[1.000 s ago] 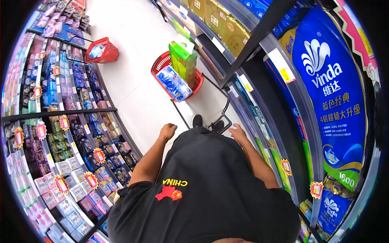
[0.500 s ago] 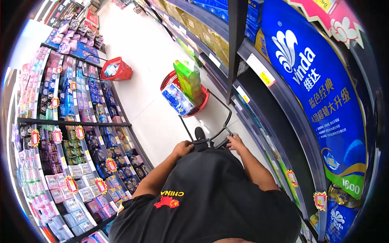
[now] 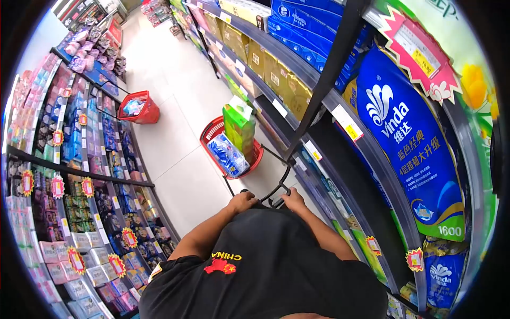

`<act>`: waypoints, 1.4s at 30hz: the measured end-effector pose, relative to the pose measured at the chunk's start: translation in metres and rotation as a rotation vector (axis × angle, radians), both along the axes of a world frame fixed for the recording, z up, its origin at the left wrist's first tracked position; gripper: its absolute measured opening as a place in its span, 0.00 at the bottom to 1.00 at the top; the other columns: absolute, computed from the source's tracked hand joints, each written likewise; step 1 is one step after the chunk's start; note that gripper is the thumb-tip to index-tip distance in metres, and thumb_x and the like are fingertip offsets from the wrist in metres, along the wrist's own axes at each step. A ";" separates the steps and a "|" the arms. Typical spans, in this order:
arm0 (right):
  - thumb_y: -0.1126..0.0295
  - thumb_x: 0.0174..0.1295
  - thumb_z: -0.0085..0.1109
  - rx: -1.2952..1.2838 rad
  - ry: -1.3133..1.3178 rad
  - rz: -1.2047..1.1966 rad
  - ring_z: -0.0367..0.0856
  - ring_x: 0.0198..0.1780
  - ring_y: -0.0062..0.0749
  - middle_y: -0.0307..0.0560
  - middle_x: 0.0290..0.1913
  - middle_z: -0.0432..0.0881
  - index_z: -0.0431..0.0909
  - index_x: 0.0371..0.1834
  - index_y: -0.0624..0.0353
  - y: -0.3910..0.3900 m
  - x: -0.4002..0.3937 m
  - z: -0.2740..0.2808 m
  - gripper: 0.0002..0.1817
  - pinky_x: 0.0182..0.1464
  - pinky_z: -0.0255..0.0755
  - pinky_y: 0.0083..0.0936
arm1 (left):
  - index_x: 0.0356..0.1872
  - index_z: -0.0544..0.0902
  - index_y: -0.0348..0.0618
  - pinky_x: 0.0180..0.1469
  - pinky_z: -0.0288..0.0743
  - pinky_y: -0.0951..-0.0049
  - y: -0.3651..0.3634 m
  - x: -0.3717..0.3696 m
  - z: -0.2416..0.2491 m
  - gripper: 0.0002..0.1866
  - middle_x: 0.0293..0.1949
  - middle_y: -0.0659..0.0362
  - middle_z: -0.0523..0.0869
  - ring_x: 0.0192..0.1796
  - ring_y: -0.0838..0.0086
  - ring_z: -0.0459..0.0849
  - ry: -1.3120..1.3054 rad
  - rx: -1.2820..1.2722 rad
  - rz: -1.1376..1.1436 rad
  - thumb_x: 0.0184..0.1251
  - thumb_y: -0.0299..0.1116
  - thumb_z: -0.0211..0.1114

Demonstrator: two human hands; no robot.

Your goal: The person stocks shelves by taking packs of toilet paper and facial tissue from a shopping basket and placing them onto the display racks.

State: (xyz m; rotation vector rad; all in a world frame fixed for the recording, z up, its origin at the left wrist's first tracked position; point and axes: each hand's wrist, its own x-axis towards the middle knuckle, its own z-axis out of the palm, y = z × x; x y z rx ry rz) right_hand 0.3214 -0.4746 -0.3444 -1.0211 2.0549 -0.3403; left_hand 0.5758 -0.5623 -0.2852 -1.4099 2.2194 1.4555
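My left hand (image 3: 243,201) is closed around the left part of a black handle, with a dark end showing past the fingers. My right hand (image 3: 293,201) grips the right side of the same black handle (image 3: 280,185), close in front of my dark shirt. Ahead of my hands, the handle's frame reaches a red basket (image 3: 214,134) on the floor. A blue-and-white package (image 3: 228,155) lies in the basket's near left part, and a taller green package (image 3: 239,127) stands beside it.
Another red basket (image 3: 149,113) holding items is on the floor beside the left shelves (image 3: 79,171), filled with small packages. On the right, shelves (image 3: 366,159) carry tissue packs, price tags and a large blue pack (image 3: 406,143). The pale aisle floor (image 3: 178,114) runs ahead.
In view, the red basket with the packages has shifted left and slightly down, and the other basket has moved left and down. The right shelves now fill more of the view. Both hands remain near the handle.
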 end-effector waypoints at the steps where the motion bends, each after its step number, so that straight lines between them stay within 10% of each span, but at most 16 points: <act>1: 0.55 0.59 0.63 -0.072 0.049 0.018 0.84 0.50 0.45 0.62 0.49 0.82 0.70 0.64 0.61 -0.003 -0.001 0.008 0.32 0.51 0.77 0.38 | 0.49 0.85 0.39 0.58 0.74 0.57 -0.003 0.006 -0.007 0.24 0.48 0.43 0.86 0.54 0.50 0.83 -0.007 -0.002 -0.006 0.68 0.50 0.56; 6: 0.69 0.61 0.63 -0.609 -0.087 0.001 0.84 0.45 0.37 0.52 0.44 0.84 0.79 0.52 0.62 -0.042 -0.020 0.122 0.16 0.50 0.76 0.31 | 0.48 0.86 0.40 0.58 0.74 0.58 -0.015 0.035 -0.002 0.23 0.48 0.44 0.87 0.54 0.52 0.84 -0.092 0.091 0.073 0.66 0.49 0.58; 13: 0.75 0.60 0.61 -1.185 0.431 0.166 0.80 0.53 0.48 0.53 0.50 0.82 0.81 0.43 0.62 -0.109 -0.055 0.312 0.09 0.56 0.73 0.36 | 0.47 0.87 0.36 0.57 0.76 0.60 -0.044 0.073 -0.049 0.23 0.45 0.43 0.88 0.51 0.53 0.86 -0.057 0.023 0.140 0.63 0.47 0.60; 30: 0.78 0.57 0.62 -1.554 0.783 0.210 0.81 0.50 0.45 0.54 0.49 0.83 0.82 0.41 0.63 -0.178 -0.039 0.456 0.08 0.54 0.74 0.33 | 0.47 0.86 0.34 0.56 0.76 0.61 -0.080 0.126 -0.072 0.23 0.46 0.42 0.87 0.51 0.53 0.86 -0.068 0.154 0.310 0.63 0.46 0.61; 36: 0.76 0.58 0.61 -1.255 0.446 0.259 0.82 0.47 0.42 0.51 0.45 0.83 0.81 0.42 0.61 -0.196 -0.002 0.385 0.09 0.52 0.75 0.31 | 0.47 0.86 0.35 0.57 0.76 0.61 -0.093 0.128 -0.079 0.23 0.46 0.42 0.87 0.52 0.53 0.86 -0.073 0.143 0.302 0.63 0.46 0.61; 42: 0.63 0.58 0.66 -0.607 0.387 -0.016 0.80 0.51 0.48 0.56 0.51 0.80 0.74 0.58 0.63 -0.141 0.027 0.162 0.26 0.55 0.73 0.38 | 0.47 0.86 0.35 0.57 0.76 0.61 -0.098 0.142 -0.091 0.23 0.46 0.42 0.87 0.52 0.52 0.86 -0.001 0.156 0.341 0.64 0.46 0.60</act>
